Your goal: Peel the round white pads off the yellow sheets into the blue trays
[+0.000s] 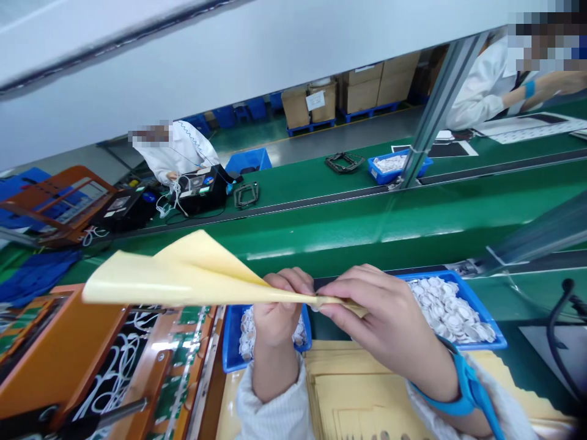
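Observation:
A thin pale-yellow sheet (174, 278) is folded and bent, its loose end fanning out to the left. My left hand (277, 311) is closed on it near the narrow end, thumb and fingers pinching. Close beside it, my right hand (385, 324) pinches the sheet's tip; a small whitish bit shows between the two hands, too small to name. Below both hands lie stacked yellow sheets (343, 385). A blue bin (229, 351) of small round white pieces is partly hidden behind my left hand, and a larger blue bin (499, 339) of similar pieces stands behind my right.
At the left stands an orange fixture (59, 348) with green boards and white cables. A metal post (440, 110) rises beyond the green conveyor (321, 238). Across it, one person works at a black box (202, 189); another is at the far right. A black cable (554, 336) curves at right.

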`<state>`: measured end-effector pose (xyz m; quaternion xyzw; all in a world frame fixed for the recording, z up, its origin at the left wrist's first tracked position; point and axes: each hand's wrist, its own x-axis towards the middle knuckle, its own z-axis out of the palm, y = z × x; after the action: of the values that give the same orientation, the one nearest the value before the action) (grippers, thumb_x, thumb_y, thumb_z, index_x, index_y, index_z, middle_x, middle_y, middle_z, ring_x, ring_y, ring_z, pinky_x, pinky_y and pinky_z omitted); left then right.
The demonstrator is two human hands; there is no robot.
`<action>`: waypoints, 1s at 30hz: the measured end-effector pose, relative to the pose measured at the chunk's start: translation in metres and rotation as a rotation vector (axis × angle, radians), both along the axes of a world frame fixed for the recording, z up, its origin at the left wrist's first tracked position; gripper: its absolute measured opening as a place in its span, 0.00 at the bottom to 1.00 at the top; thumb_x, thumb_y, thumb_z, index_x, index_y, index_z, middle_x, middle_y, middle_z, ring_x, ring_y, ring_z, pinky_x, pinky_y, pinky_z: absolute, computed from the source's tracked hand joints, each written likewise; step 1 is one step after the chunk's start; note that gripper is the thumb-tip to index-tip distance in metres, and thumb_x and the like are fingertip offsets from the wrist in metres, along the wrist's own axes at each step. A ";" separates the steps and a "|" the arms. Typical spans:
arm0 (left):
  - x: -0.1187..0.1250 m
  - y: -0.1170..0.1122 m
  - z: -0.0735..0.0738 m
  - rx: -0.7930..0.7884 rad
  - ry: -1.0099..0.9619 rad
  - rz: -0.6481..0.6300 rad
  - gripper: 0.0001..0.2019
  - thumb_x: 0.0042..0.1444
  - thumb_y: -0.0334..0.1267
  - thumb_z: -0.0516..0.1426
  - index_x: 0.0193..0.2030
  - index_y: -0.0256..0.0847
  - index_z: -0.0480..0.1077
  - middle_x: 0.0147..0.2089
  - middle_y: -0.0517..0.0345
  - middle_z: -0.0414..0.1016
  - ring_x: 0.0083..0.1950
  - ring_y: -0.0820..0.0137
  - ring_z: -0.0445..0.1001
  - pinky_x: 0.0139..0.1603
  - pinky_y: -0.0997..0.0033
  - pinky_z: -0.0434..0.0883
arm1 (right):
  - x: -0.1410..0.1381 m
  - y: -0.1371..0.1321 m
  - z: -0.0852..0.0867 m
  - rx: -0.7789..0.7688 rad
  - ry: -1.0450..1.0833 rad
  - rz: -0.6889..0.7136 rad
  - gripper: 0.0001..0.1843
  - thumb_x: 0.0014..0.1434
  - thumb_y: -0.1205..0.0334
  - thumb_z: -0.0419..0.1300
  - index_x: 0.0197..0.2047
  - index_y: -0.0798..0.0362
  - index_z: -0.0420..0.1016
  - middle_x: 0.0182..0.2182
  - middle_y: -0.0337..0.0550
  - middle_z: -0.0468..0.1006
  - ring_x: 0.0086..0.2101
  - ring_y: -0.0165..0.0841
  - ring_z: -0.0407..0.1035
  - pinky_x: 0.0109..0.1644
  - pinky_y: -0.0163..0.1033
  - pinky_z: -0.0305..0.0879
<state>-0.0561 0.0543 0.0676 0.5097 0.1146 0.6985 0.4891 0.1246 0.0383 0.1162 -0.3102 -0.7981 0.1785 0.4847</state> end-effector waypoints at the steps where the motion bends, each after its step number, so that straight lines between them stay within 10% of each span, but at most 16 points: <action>1: 0.001 0.001 0.000 0.015 0.008 0.007 0.09 0.60 0.44 0.72 0.42 0.47 0.80 0.36 0.64 0.82 0.36 0.73 0.78 0.42 0.72 0.77 | -0.001 0.000 -0.001 0.021 0.004 -0.025 0.06 0.74 0.61 0.64 0.43 0.53 0.81 0.33 0.39 0.85 0.33 0.33 0.77 0.38 0.40 0.67; 10: 0.010 -0.001 0.000 0.012 0.033 0.249 0.13 0.55 0.40 0.76 0.40 0.47 0.77 0.28 0.69 0.81 0.28 0.74 0.77 0.41 0.71 0.73 | -0.004 -0.001 -0.005 0.041 0.014 -0.059 0.07 0.72 0.63 0.66 0.39 0.53 0.81 0.33 0.39 0.85 0.34 0.33 0.78 0.39 0.40 0.65; 30: 0.008 0.000 -0.001 0.016 0.088 0.280 0.18 0.52 0.42 0.77 0.41 0.47 0.74 0.27 0.67 0.79 0.29 0.73 0.75 0.39 0.70 0.70 | -0.002 0.000 -0.008 0.024 -0.022 -0.038 0.07 0.70 0.67 0.67 0.37 0.52 0.80 0.34 0.37 0.85 0.33 0.33 0.77 0.39 0.42 0.63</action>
<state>-0.0483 0.0539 0.0664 0.5228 0.2004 0.7377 0.3772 0.1229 0.0385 0.1086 -0.3216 -0.7993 0.1561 0.4830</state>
